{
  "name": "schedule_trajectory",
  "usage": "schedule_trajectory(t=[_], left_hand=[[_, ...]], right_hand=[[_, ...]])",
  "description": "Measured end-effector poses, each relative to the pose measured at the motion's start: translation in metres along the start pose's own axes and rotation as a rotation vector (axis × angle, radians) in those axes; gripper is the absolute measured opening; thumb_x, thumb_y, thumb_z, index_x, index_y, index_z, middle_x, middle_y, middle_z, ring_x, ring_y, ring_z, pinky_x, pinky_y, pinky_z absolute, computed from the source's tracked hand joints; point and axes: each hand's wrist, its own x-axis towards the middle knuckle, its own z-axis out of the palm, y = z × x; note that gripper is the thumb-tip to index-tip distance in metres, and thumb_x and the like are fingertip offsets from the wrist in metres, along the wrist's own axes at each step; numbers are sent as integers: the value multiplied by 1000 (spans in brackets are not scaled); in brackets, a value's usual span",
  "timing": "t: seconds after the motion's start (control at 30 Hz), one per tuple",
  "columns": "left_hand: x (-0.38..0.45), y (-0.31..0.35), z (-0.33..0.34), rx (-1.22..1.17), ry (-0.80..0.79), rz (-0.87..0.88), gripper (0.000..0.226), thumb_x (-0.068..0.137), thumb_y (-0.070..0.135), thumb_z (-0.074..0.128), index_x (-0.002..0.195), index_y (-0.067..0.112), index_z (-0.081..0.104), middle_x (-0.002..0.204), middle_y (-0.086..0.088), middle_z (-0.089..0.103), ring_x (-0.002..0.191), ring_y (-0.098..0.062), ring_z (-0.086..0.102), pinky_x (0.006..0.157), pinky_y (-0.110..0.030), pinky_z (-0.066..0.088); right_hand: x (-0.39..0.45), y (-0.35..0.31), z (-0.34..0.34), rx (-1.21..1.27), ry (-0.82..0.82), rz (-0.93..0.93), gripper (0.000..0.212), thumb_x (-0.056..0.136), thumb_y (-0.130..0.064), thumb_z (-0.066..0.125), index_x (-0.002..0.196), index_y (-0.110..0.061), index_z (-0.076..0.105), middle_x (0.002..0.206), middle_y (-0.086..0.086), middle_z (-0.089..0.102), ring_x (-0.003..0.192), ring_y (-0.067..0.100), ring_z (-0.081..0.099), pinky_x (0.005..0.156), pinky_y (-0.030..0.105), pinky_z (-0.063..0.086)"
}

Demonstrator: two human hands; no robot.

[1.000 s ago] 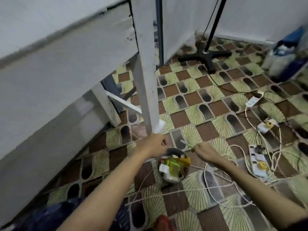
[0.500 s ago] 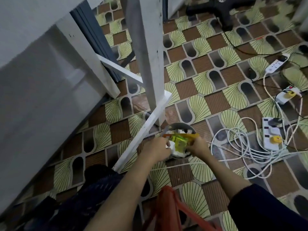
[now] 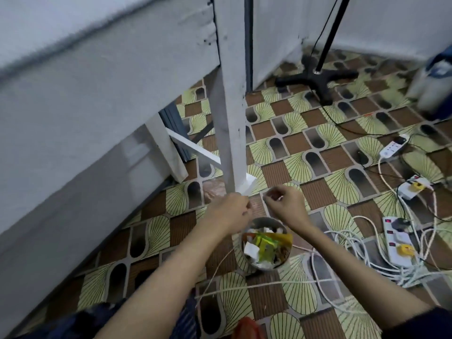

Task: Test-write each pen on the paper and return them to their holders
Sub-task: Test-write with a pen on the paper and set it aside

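Oddly, I am seeing no pen, paper or holder anywhere in this view, so I am judging the coming move from the hands alone. My left hand [image 3: 232,209] is hovering over the floor just beside the foot of the table leg [image 3: 230,133], fingers curled; whether it is pinching anything I cannot tell, since the back of the hand is hiding the fingertips. My right hand [image 3: 283,204] is hanging just right of it, fingers loosely curled with thumb and forefinger drawn together, perhaps on something tiny, but blur is leaving that unclear. Both hands are sitting above and beyond the bowl [image 3: 247,261], which is lying toward me, between my forearms and close under the right wrist. It is holding scraps of wrappers and white bits, nothing I can read as a pen. The right hand is looking nearer the bowl. A tangle of cables [image 3: 352,243] is lying to the right, near that arm
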Motion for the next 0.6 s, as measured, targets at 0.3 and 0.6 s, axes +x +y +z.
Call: schedule_trajectory(t=[0.3, 0.6], left_hand=[[-153, 4, -168, 117, 529, 119, 36, 91, 38, 38, 116, 23, 59, 110, 4, 61, 99, -16, 59, 87, -38, 44], [-361, -82, -228, -50, 891, -346, 17, 92, 34, 51, 105, 33, 62, 100, 21, 62, 97, 5, 55, 88, -27, 45]], right_hand=[[-48, -215, -101, 360, 83, -642, 19, 81, -11, 71, 68, -23, 63, 59, -10, 59, 48, 4, 53, 47, 17, 40], [-118, -424, -29, 381, -323, -995, 12, 79, -15, 69, 68, -19, 68, 60, -6, 62, 47, 0, 52, 54, 24, 41]])
